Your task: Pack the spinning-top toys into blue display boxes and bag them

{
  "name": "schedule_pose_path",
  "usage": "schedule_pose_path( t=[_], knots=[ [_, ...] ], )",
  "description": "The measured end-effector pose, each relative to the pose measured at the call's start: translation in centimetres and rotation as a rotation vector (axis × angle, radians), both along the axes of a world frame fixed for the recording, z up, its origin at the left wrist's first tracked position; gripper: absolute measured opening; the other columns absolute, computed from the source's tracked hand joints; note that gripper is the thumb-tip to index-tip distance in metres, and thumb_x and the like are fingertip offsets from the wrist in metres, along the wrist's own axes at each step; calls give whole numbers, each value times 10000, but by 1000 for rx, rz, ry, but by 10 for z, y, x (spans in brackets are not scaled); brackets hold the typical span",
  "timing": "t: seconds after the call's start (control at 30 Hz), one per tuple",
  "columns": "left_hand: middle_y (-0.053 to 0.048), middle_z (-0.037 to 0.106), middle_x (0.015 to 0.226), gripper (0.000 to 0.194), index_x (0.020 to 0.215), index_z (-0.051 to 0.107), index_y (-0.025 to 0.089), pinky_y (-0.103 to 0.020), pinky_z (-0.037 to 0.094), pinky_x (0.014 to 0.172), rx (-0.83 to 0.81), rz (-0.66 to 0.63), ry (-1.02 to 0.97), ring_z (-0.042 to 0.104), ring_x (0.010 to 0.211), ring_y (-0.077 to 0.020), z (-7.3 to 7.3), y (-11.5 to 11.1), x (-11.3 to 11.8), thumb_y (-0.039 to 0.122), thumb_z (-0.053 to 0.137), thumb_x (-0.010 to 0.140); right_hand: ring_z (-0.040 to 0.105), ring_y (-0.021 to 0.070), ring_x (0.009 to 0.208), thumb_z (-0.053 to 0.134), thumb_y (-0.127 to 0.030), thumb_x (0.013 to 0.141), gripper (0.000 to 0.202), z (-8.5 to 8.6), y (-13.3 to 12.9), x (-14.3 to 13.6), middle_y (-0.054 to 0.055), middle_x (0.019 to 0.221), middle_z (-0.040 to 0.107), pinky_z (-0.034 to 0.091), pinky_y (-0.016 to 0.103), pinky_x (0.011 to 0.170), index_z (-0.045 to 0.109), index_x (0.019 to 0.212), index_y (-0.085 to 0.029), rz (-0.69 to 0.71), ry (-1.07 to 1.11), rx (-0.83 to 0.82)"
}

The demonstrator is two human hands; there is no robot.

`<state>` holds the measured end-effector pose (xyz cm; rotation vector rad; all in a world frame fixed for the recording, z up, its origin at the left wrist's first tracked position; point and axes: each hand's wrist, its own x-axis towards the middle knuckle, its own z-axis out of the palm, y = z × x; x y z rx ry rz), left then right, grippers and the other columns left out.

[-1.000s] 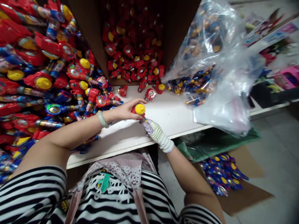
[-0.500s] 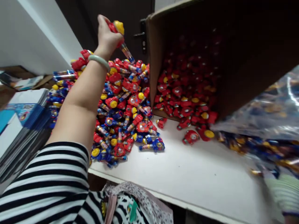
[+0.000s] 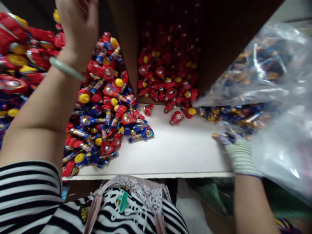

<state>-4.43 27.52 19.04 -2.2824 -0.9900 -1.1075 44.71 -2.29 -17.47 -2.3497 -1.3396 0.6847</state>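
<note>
My left hand (image 3: 76,27), bare with a pale green bangle at the wrist, is raised over a heap of red and blue toys (image 3: 107,113) with clear candy-filled tubes. Its fingers are apart, partly cut off by the top edge, and no toy shows in them. My right hand (image 3: 240,152) wears a striped glove and is low over the white table's right part, beside a pile of small blue and yellow pieces (image 3: 234,113). Its blurred fingers are closed on a small yellow-tipped piece (image 3: 215,135).
An open cardboard box (image 3: 126,42) lies on its side, with red and yellow toy parts (image 3: 168,71) inside and spilling out at its mouth. A clear plastic bag (image 3: 280,87) of blue and yellow pieces stands at the right. The white table's (image 3: 170,156) front edge is near my body.
The view has turned to the right. The tubed toy that my left hand held is no longer in it, and its fingers have opened. My right hand has come further into view.
</note>
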Motion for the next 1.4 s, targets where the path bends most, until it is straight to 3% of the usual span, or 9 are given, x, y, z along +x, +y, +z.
schedule_pose_path(
  t=[0.2,0.27,0.37,0.47,0.67,0.9,1.07,1.3,1.4],
  knots=[
    [-127,659,1081,339,1165,635,149,-321,481,798,-946,-311,605,636,951,-242,-188,-148,147,334,627,881,663,286,1001,497,-256,858,407,12,-8,-73,198,1126,699,506,406,918,676,1190,-104,264,-136,-116],
    [-210,619,1211,502,1296,564,117,-367,479,833,-1120,-163,553,639,1040,-320,-237,-158,185,367,646,869,665,275,1011,507,-268,865,414,15,-9,-95,193,1157,698,511,386,923,668,1214,-114,278,-108,-46],
    [-240,630,1182,539,1274,553,95,-389,485,837,-1282,-41,477,645,1042,-360,-274,-152,217,286,711,796,675,255,991,531,-276,864,391,15,-17,-124,179,1151,710,525,379,921,667,1198,-125,294,-9,59],
    [-171,680,994,505,1115,587,109,-359,507,782,-1394,-87,383,670,940,-321,-276,-151,215,231,802,674,683,236,956,506,-299,888,353,13,-33,-149,156,1101,728,535,379,907,657,1159,-131,294,140,123],
    [-68,684,948,553,1230,461,197,-310,553,610,-1962,-214,-531,682,713,-184,-248,-193,163,347,719,764,684,235,882,425,-484,958,433,36,-54,-185,129,1020,737,535,352,809,634,1137,-150,245,338,227],
    [-30,672,920,422,1096,491,211,-226,547,567,-1855,-286,-802,688,763,-152,-235,-237,134,412,704,792,687,241,879,347,-499,1005,479,80,-54,-209,132,1058,742,491,297,735,650,1173,-169,340,86,263],
    [-37,669,932,418,1093,498,199,-210,537,536,-1879,-325,-696,682,737,-149,-219,-245,129,380,718,788,676,243,778,363,-506,986,499,89,-63,-212,145,964,739,457,310,700,649,1171,-142,368,19,220],
    [-32,646,830,382,1024,541,162,-225,519,532,-1903,-474,-478,630,626,-123,-191,-250,123,324,754,751,337,98,406,330,-704,917,568,85,-77,-236,-56,520,430,299,237,434,591,889,-201,230,1216,143],
    [-29,637,824,359,996,557,155,-234,514,578,-1825,-440,-415,618,654,-123,-185,-253,118,330,754,753,345,88,402,431,-726,874,563,83,-70,-242,-60,544,456,318,228,411,604,967,-199,191,1377,79]
  ],
)
